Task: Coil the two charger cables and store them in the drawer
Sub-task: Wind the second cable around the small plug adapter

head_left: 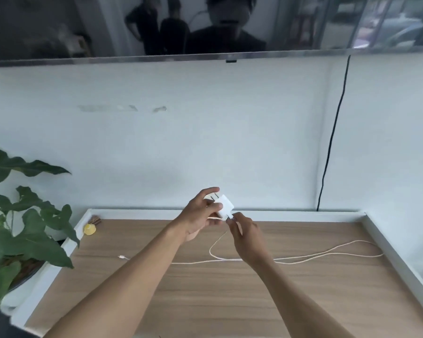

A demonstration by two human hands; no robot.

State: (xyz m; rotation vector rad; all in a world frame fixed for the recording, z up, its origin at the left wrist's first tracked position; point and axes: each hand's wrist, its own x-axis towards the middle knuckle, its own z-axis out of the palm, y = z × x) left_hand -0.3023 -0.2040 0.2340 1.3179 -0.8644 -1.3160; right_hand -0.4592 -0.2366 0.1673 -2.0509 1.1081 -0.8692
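My left hand (200,217) grips a white charger plug (224,206), lifted above the wooden cabinet top (205,301), its metal prongs pointing up and left. My right hand (246,236) pinches the cable's connector (230,217) right at the plug's lower end. The white cable (327,255) hangs from there in a loop, runs to the right along the wood, doubles back and ends at a small connector (123,257) on the left. Only one cable can be made out. No drawer is in view.
White raised edges frame the cabinet top. A yellow object (89,229) and a brown thing lie in the back left corner. A leafy potted plant (22,230) stands at the left. A black cord (332,135) hangs down the wall under a dark screen (205,25).
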